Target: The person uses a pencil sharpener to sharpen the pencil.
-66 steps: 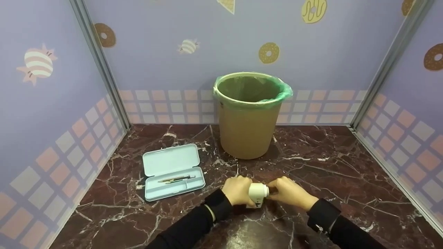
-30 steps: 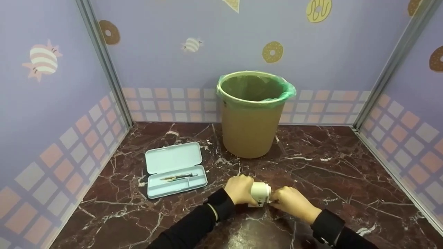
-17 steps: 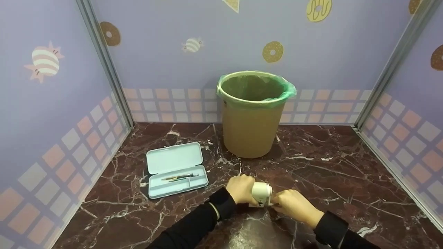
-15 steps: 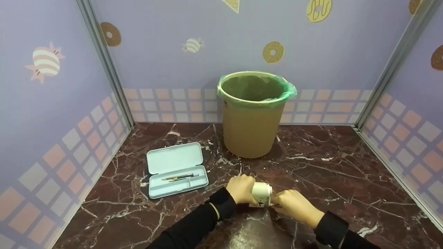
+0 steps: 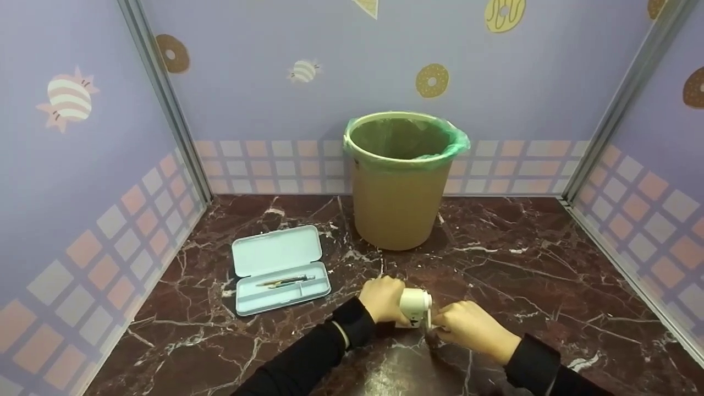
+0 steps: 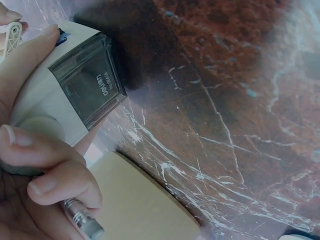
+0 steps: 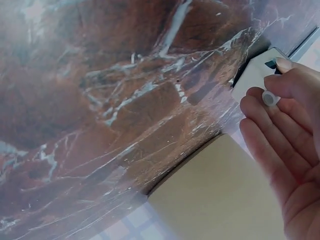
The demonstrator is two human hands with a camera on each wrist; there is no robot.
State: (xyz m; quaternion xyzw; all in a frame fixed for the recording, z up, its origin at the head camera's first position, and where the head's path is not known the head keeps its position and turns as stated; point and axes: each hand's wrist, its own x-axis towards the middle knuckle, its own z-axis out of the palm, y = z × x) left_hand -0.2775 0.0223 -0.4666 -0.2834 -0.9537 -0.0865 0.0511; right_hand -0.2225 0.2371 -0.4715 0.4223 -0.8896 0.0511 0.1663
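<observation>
A white hand-crank pencil sharpener (image 5: 412,301) stands on the dark marble tabletop. My left hand (image 5: 380,300) grips its body from the left. In the left wrist view the clear shavings drawer (image 6: 92,82) faces out, and the metal-banded eraser end of a pencil (image 6: 82,218) sticks out past the curled fingers. The rest of that pencil is hidden. My right hand (image 5: 470,328) pinches the crank handle (image 5: 429,318) on the sharpener's right side. Its white knob (image 7: 270,98) shows between thumb and fingers in the right wrist view.
A tan trash bin (image 5: 399,206) with a green liner stands behind the hands, near the back wall. To the left lies an opened light-blue pencil case (image 5: 276,250) with several pencils (image 5: 286,281) in its tray. Patterned panels enclose the tabletop at the back and sides.
My right hand has turned the crank, moving lower and slightly right, while the left hand keeps its grip on the pencil sharpener. The head view has shifted slightly.
</observation>
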